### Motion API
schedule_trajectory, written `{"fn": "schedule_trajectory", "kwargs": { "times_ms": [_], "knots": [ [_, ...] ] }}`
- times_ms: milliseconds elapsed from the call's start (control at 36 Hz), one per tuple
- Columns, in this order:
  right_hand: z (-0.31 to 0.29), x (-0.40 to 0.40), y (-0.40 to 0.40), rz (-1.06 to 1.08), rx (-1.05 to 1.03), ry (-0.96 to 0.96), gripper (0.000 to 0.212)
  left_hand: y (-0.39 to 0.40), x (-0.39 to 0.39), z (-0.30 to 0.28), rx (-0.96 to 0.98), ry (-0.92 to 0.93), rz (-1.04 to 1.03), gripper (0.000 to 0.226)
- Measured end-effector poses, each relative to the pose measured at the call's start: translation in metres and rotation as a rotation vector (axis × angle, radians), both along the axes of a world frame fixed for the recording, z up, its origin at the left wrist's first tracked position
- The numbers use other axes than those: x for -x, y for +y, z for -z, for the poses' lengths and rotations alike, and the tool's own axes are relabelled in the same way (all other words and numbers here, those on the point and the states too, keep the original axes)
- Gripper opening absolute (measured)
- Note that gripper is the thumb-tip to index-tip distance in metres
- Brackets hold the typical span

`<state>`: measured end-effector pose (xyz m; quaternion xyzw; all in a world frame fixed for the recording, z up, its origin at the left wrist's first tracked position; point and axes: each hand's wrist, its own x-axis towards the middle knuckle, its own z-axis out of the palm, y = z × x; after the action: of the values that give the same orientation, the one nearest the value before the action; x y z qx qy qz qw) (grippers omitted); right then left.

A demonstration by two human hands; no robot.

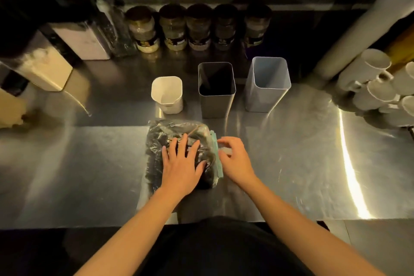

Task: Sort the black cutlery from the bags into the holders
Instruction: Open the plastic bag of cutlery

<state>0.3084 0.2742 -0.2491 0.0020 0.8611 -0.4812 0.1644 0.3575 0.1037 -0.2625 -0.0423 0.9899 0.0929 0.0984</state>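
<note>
A clear plastic zip bag [156,141] full of black cutlery lies on the steel counter in front of me, its green zip strip facing right. My left hand [181,161] rests flat on top of the bag with fingers spread. My right hand [235,159] pinches the bag's zip edge at its right side. Behind the bag stand three holders in a row: a short white one [167,94], a tall grey one [216,89] and a tall pale blue one [267,84]. All three look empty from here.
Spice jars [172,27] and boxes line the back under a shelf. A white container [42,67] lies tilted at the left. Stacked white mugs [376,83] and a large roll [363,27] crowd the right. The steel counter [291,152] stretches wide to both sides of the bag.
</note>
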Motion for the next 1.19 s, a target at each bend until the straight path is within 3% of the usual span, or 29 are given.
{"fn": "schedule_trajectory", "kwargs": {
  "times_ms": [56,111,194,250,361,417,556,639,722,806,1028,1083,1194],
  "knots": [
    [0.007,-0.002,0.001,0.200,-0.065,0.034,0.037,0.003,0.001,-0.004,-0.025,0.038,-0.001,0.063],
    [0.010,0.002,0.003,0.333,-0.078,-0.139,0.047,0.009,0.005,-0.009,-0.073,0.129,0.045,0.057],
    [0.006,0.006,0.001,0.422,0.303,-0.549,0.025,0.019,0.022,-0.013,-0.175,0.285,0.162,0.046],
    [0.003,0.005,-0.001,0.420,0.447,-0.598,0.020,0.027,0.041,-0.020,-0.223,0.231,0.135,0.044],
    [0.012,0.003,-0.003,0.272,0.377,-0.499,0.020,0.037,0.077,-0.028,-0.289,-0.029,-0.079,0.048],
    [0.012,0.000,-0.005,0.236,0.395,-0.501,0.033,0.036,0.089,-0.028,-0.349,-0.088,-0.157,0.039],
    [0.009,0.008,-0.004,0.454,0.757,-0.733,0.054,0.026,0.100,-0.031,-0.539,-0.160,-0.202,0.021],
    [0.007,0.015,-0.012,0.403,0.585,-0.668,0.033,0.022,0.099,-0.032,-0.629,-0.152,-0.189,0.008],
    [0.014,0.019,-0.022,0.351,0.382,-0.539,0.011,0.019,0.095,-0.026,-0.667,-0.078,-0.240,0.010],
    [0.015,0.017,-0.026,0.431,0.472,-0.544,0.005,0.023,0.089,-0.021,-0.736,-0.035,-0.354,0.007],
    [0.011,0.027,-0.007,0.700,0.596,-0.589,0.015,0.039,0.077,-0.019,-0.786,0.057,-0.728,0.013],
    [0.012,0.035,0.010,0.637,0.544,-0.602,0.011,0.039,0.076,-0.023,-0.787,0.018,-0.681,0.016],
    [0.014,0.034,0.044,0.329,0.454,-0.704,0.017,0.057,0.088,-0.041,-0.663,-0.101,-0.401,0.015]
  ]
}}
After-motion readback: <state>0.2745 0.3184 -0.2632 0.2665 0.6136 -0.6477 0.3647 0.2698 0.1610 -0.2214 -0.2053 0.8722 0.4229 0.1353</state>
